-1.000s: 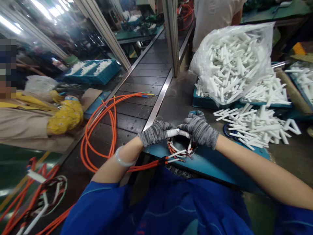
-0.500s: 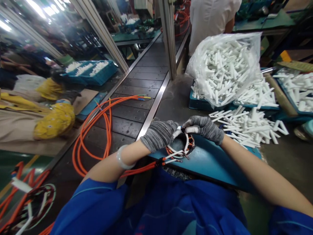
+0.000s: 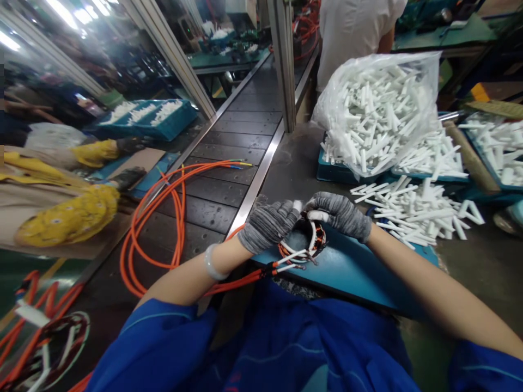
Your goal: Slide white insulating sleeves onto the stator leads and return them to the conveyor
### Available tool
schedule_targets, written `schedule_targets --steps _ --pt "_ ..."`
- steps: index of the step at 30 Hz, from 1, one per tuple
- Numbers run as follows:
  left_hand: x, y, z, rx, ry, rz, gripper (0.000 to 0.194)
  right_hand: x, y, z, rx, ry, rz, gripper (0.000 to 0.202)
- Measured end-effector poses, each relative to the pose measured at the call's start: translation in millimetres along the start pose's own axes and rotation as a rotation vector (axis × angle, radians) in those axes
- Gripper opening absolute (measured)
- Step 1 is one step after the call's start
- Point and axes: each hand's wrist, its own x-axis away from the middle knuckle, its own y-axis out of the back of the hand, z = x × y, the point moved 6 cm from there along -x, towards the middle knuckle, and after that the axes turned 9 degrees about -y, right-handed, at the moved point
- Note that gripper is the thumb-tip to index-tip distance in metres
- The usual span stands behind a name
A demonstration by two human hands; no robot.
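A wound coil ring [image 3: 319, 239], likely a motor stator, rests on the blue work surface [image 3: 355, 267], with copper windings, white sleeves and orange leads around its rim. My left hand [image 3: 265, 226], in a grey striped knit glove, is closed at the ring's far left rim. Across from it, my right hand [image 3: 341, 213], gloved alike, pinches at the far rim, its thumb covered in white. The fingertips of both hands nearly meet, and what they grip is too small to make out. White-sleeved lead ends [image 3: 291, 261] stick out at the ring's near side, joined to orange cables [image 3: 241, 282].
Coiled orange cable [image 3: 180, 218] lies on the slatted conveyor [image 3: 216, 188] to my left. White sleeve pieces [image 3: 420, 215] are heaped at right, before a clear bag [image 3: 376, 120] of more. A metal post [image 3: 281, 71] stands ahead. A co-worker's yellow sleeve [image 3: 73, 215] is at far left.
My left hand has turned slightly and shifted a little right, its fingers closer to my right hand. The ring stays in place. The co-worker's arms at left have moved.
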Motion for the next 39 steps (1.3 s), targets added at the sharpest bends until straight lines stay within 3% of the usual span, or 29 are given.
schedule_targets --steps 5,9,11,13,16,19,21,24,28,31,35,39 --pt "-15.1 2.9 7.7 0.045 -0.176 0.118 0.035 -2.9 2.3 0.5 0.055 0.019 0.019 0.042" --pt "-22.1 6.4 13.0 0.088 -0.308 0.103 0.034 -3.9 -0.6 -1.7 0.071 0.029 0.064 0.039" --pt "-21.4 8.9 15.2 0.114 -0.254 0.072 0.032 -2.3 -1.6 -5.2 0.031 0.006 0.066 0.035" --pt "-13.9 14.2 22.6 0.201 -0.066 0.044 0.032 1.3 -0.6 -8.9 -0.030 -0.040 0.051 0.032" --pt "14.9 21.3 33.9 0.607 0.219 0.052 0.042 8.2 5.0 -5.3 -0.057 -0.122 0.015 0.031" --pt "46.8 21.0 26.5 1.220 0.249 0.207 0.033 7.3 12.1 16.7 -0.036 -0.196 -0.057 0.035" --pt "61.9 20.0 21.7 1.447 0.267 0.279 0.030 -1.7 5.7 40.9 -0.020 -0.174 -0.019 0.035" --pt "68.2 16.0 29.6 1.303 0.395 0.156 0.031 -19.6 -25.7 71.8 0.060 -0.078 0.211 0.031" --pt "57.1 21.8 35.3 0.898 0.397 -0.077 0.032 -34.8 -56.4 67.5 0.378 -0.089 0.331 0.027" --pt "49.1 25.0 31.7 0.809 0.325 -0.102 0.035 -35.8 -58.2 52.2 0.551 -0.053 0.392 0.023" --pt "49.7 23.0 33.4 0.805 0.285 -0.103 0.041 -32.5 -49.0 36.0 0.587 -0.017 0.487 0.015" --pt "55.4 10.5 39.9 0.760 0.302 -0.162 0.038 -27.7 -38.7 23.8 0.391 0.001 0.368 0.022"
